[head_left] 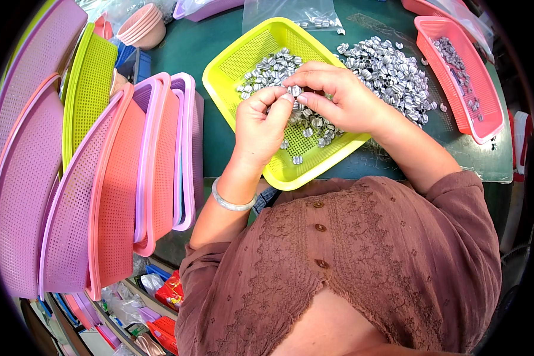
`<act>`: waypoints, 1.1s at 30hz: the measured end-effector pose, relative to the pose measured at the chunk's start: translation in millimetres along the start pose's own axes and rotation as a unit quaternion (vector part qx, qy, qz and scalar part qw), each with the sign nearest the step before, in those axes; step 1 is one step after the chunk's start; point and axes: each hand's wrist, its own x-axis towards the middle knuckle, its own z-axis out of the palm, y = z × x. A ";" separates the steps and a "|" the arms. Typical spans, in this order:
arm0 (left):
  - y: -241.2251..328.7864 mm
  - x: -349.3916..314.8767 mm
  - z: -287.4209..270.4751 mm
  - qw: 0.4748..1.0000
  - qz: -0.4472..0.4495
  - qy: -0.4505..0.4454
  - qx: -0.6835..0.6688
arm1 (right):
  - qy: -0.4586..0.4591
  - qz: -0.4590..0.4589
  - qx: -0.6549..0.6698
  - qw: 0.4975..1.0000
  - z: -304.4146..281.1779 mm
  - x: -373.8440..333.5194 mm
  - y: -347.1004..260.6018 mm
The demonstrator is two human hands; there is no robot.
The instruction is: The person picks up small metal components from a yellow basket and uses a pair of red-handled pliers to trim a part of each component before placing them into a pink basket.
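Two hands (260, 123) (350, 98) meet, one small striped piece (295, 91) pinched between them above the yellow-green basket (320, 161).

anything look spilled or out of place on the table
Possibly the heap of gray pieces: it lies loose on the table, right of the lime basket, not in a container. A few strays lie between it and the pink basket. It may be deliberate; I see no damage.
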 end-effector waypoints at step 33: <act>16.1 1.8 -2.1 0.987 0.047 -0.019 0.150 | 0.041 -0.080 -0.150 0.985 0.8 3.0 -12.8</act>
